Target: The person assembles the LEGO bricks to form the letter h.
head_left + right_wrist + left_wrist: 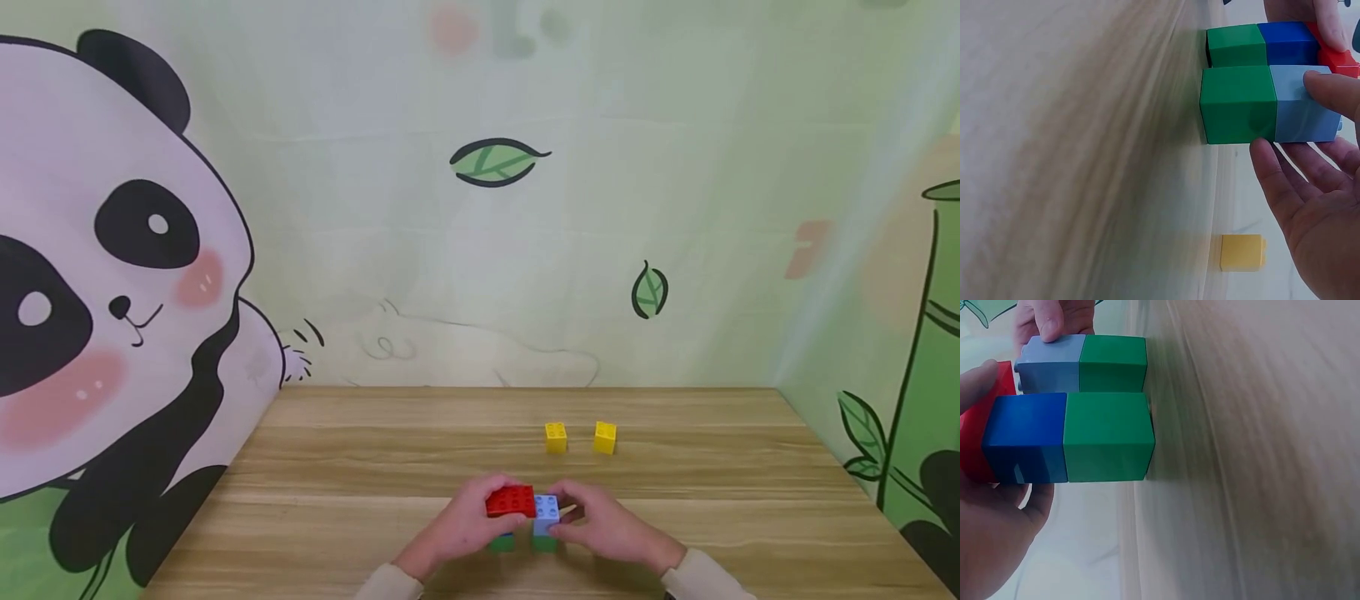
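Note:
Two short towers of toy building blocks stand side by side on the wooden table. In the left one, a dark blue block [1025, 431] sits on a green block [1109, 434], and a long red block [512, 500] lies across the top, its right end beside the other tower. My left hand [471, 521] grips the red block between thumb and fingers. The right tower is a light blue block [546, 512] over another green block [1238, 103]. My right hand [603, 523] pinches the light blue block, thumb on the near face, fingers behind.
Farther back on the table [375, 467] are two yellow blocks, a left one [556, 438] and a right one [605, 437], set a little apart. Behind the table's far edge hangs a pale cloth [562, 250] printed with a panda and leaves.

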### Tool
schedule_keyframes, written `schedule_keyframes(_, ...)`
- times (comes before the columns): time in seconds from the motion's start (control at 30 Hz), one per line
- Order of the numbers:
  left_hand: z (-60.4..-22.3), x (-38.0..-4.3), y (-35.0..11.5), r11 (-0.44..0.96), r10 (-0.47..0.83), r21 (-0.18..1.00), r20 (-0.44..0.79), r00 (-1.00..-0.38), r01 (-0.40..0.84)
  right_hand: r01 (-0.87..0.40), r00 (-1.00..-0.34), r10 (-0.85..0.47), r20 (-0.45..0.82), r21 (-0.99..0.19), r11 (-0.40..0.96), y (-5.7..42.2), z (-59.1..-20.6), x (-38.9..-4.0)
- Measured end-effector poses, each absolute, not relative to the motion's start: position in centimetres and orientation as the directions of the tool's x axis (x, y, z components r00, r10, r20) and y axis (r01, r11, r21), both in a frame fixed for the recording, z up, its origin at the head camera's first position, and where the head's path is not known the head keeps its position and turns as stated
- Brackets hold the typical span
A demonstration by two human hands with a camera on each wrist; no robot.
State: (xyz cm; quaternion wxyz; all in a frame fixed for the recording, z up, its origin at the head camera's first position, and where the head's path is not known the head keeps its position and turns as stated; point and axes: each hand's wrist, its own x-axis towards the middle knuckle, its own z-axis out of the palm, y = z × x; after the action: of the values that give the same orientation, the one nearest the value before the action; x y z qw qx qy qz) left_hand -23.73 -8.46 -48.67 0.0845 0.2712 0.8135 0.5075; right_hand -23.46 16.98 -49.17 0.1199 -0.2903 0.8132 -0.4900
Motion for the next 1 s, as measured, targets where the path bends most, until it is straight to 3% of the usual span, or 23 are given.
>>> schedule_keyframes(0.37,-48.98,-23.99,-7.97,0.33,0.533,0.886,0.111,-0.839,0.327,-0.391,-0.778,-0.619,0.105,-0.852,0.347,16.73,-49.34,-23.85)
schedule_keyframes(1.0,-48.71,-23.96,-7.72,0.33,0.539,0.879,0.123,-0.833,0.343,-0.357,-0.792,-0.606,0.069,-0.859,0.368,16.61,-49.18,-23.91)
